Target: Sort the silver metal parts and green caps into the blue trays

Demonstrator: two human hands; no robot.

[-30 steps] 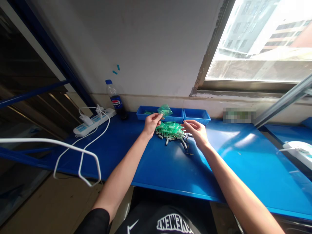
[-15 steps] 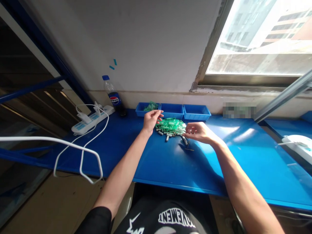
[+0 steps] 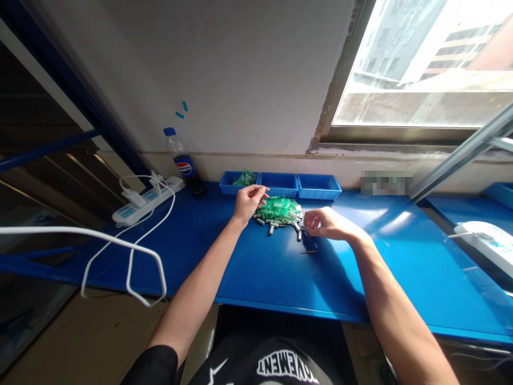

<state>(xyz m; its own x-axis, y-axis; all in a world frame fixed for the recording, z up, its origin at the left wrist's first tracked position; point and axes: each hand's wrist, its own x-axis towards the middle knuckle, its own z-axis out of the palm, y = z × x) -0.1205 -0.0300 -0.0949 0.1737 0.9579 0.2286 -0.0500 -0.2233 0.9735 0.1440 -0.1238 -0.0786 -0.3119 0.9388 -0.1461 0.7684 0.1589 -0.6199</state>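
A pile of green plastic pieces (image 3: pixel 280 207) with small silvery parts (image 3: pixel 271 229) along its front edge lies on the blue table (image 3: pixel 256 272). Over the pile's left side, my left hand (image 3: pixel 249 204) is closed in a pinch; whatever its fingertips hold is too small to name. My right hand (image 3: pixel 323 222) is just right of the pile, fingers curled together near the loose silvery parts, its contents hidden. In front of it lies a thin, dark, rod-like piece (image 3: pixel 308 252).
Three blue trays stand behind the pile; the left tray (image 3: pixel 230 188) contains green pieces. A cola bottle (image 3: pixel 185 166) and a white power strip (image 3: pixel 138 209) with looping cables are at the left. Another white strip (image 3: pixel 487 240) lies far right.
My right hand has lowered slightly beside the silvery parts, its fingers more curled. My left hand keeps its pinch near the pile. The whole view has shifted a little.
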